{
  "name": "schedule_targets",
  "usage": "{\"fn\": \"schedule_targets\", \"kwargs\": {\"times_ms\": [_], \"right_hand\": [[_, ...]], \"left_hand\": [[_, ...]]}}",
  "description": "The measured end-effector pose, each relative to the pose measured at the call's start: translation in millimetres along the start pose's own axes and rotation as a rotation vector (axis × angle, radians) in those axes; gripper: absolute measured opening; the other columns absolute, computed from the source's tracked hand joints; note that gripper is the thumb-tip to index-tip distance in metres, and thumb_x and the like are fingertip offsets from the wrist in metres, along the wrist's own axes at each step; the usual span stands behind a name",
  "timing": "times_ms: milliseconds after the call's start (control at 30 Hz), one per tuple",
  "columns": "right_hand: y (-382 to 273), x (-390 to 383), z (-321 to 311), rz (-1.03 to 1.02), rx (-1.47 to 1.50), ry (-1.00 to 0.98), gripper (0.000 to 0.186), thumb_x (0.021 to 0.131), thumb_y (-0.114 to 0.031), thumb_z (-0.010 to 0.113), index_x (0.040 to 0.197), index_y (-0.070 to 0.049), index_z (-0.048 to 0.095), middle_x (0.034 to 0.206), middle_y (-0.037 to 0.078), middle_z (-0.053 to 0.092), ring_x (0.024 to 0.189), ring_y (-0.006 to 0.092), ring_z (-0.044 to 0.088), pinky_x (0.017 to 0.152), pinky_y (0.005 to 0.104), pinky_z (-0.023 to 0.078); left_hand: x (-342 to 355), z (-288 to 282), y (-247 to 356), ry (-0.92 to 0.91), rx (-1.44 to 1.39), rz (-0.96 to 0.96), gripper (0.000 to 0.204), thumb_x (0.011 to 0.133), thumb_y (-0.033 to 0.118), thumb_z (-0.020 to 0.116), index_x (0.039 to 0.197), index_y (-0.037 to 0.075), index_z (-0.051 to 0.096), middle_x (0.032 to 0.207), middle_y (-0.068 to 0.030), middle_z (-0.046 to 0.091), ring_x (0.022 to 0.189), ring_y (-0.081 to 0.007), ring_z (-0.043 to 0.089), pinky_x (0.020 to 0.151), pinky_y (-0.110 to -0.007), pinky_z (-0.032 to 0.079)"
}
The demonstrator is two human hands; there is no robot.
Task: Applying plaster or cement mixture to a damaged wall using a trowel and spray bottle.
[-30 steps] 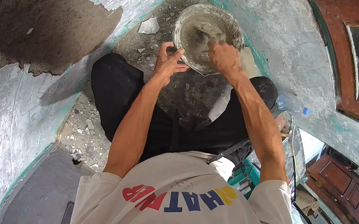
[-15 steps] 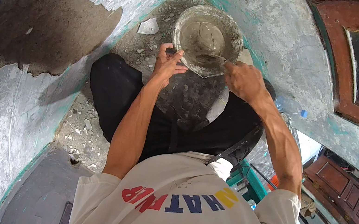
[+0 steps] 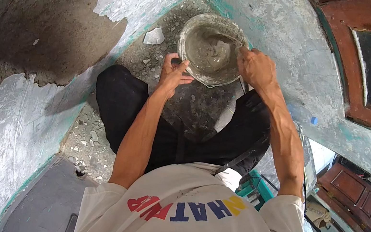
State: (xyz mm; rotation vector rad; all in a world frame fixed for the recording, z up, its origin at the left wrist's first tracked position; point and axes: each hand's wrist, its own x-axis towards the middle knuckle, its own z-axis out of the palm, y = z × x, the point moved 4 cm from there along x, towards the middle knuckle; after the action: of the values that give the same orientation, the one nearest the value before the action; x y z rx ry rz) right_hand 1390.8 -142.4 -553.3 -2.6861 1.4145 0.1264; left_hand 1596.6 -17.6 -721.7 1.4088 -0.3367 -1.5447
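A round bucket (image 3: 185, 62) with a crusted grey rim stands in front of me, holding wet grey mortar (image 3: 217, 55). My left hand (image 3: 171, 74) grips its near left rim, thumb over the edge and fingers outside. At the right rim, my right hand (image 3: 257, 69) is closed round the handle of a slim, mortar-smeared tool (image 3: 229, 38). This tool reaches into the far side of the mix; its working end is partly sunk, and its exact kind cannot be made out.
Peeling painted walls (image 3: 280, 38) meet in a corner behind the bucket. Rubble and a pale broken chip (image 3: 154, 36) lie to its left. A clear bottle with a blue cap (image 3: 314, 120) is by the right wall. Behind my right side stands a green plastic object (image 3: 254, 189).
My right hand has moved slightly up and right, carrying the tool from the near side of the mortar to the far side. The left hand stays on the rim.
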Motion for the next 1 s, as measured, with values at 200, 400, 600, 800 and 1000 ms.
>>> {"fn": "schedule_targets", "kwargs": {"times_ms": [200, 400, 600, 800, 1000], "right_hand": [[27.5, 30.8, 113.5, 0.035, -0.014, -0.118, 0.021, 0.092, -0.021, 0.058, 0.096, -0.005, 0.071, 0.081, 0.020, 0.073, 0.076, 0.0394, 0.074, 0.069, 0.0509, 0.059], [-20.4, -16.2, 118.6, -0.026, 0.145, -0.092, 0.019, 0.090, -0.019, 0.059, 0.096, -0.004, 0.069, 0.080, 0.024, 0.071, 0.075, 0.0420, 0.073, 0.067, 0.0535, 0.058], [-13.3, -39.3, 44.9, -0.180, 0.100, -0.150, 0.021, 0.093, -0.024, 0.060, 0.106, -0.010, 0.069, 0.079, 0.022, 0.072, 0.074, 0.0426, 0.072, 0.065, 0.0548, 0.057], [-7.5, -29.7, -4.6, -0.155, 0.048, -0.113, 0.016, 0.088, -0.025, 0.064, 0.088, -0.009, 0.066, 0.075, 0.019, 0.071, 0.074, 0.0384, 0.073, 0.064, 0.0521, 0.058], [0.2, -4.2, 83.8, -0.135, 0.017, -0.237, 0.018, 0.086, -0.022, 0.065, 0.084, -0.007, 0.075, 0.079, 0.020, 0.074, 0.075, 0.0381, 0.075, 0.068, 0.0488, 0.061]], "left_hand": [[12.0, 14.0, -6.9, -0.028, -0.077, -0.053, 0.056, 0.099, 0.026, 0.071, 0.142, 0.015, 0.037, 0.127, -0.0195, 0.056, 0.088, -0.0347, 0.074, 0.076, -0.043, 0.065], [3.1, 4.6, -15.2, -0.007, -0.093, -0.035, 0.054, 0.099, 0.027, 0.071, 0.139, 0.014, 0.037, 0.114, -0.0155, 0.059, 0.080, -0.0307, 0.073, 0.066, -0.043, 0.065], [3.8, -1.1, -15.2, -0.021, -0.035, -0.009, 0.060, 0.100, 0.028, 0.071, 0.144, 0.013, 0.033, 0.112, -0.0182, 0.059, 0.082, -0.0311, 0.074, 0.072, -0.045, 0.065], [8.6, 3.2, 4.1, -0.025, -0.064, 0.040, 0.053, 0.101, 0.022, 0.070, 0.142, 0.016, 0.036, 0.113, -0.0169, 0.061, 0.081, -0.0309, 0.073, 0.071, -0.045, 0.064], [2.6, 5.1, -8.3, -0.038, -0.053, -0.027, 0.060, 0.100, 0.027, 0.071, 0.144, 0.017, 0.030, 0.112, -0.0177, 0.059, 0.084, -0.0343, 0.074, 0.074, -0.047, 0.065]]}}
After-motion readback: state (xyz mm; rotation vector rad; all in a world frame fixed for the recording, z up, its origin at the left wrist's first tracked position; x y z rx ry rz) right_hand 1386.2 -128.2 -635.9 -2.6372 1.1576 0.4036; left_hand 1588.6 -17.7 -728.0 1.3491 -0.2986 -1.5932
